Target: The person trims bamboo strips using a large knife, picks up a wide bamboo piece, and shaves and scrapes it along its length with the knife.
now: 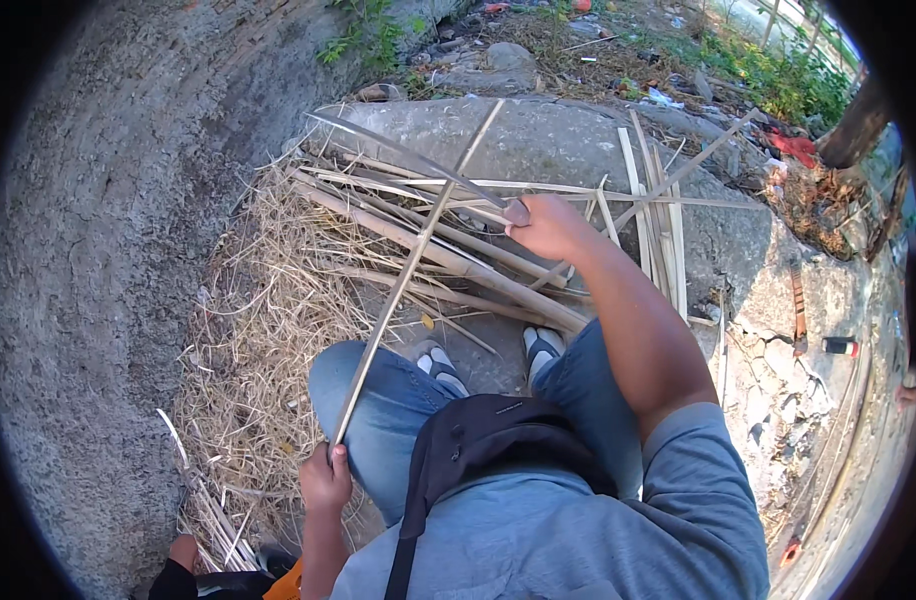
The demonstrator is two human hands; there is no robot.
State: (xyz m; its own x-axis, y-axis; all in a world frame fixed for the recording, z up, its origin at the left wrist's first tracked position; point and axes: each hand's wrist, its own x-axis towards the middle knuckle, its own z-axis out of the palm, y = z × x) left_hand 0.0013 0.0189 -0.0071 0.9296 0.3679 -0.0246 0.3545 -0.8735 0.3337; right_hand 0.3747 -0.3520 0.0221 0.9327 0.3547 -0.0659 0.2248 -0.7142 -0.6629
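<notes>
My left hand point(326, 480), low beside my left knee, is closed around the near end of a long, thin bamboo strip point(390, 308). The strip slants up and away over my left thigh to the far edge of the slab. In my right hand point(550, 228) is the handle of a machete point(393, 152), its long dark blade pointing to the far left. The blade crosses the strip near the strip's upper part; whether they touch, I cannot tell. Beneath both lie several bamboo poles point(428, 245), partly hidden by my right hand and forearm.
Pale bamboo strips point(668, 235) lie crossed at the right on a concrete slab point(548, 140). Curly shavings point(268, 350) heap along the rough wall point(108, 250) at left. A dark cylinder point(838, 346) lies far right. Part of another person's dark sleeve point(176, 580) shows lower left.
</notes>
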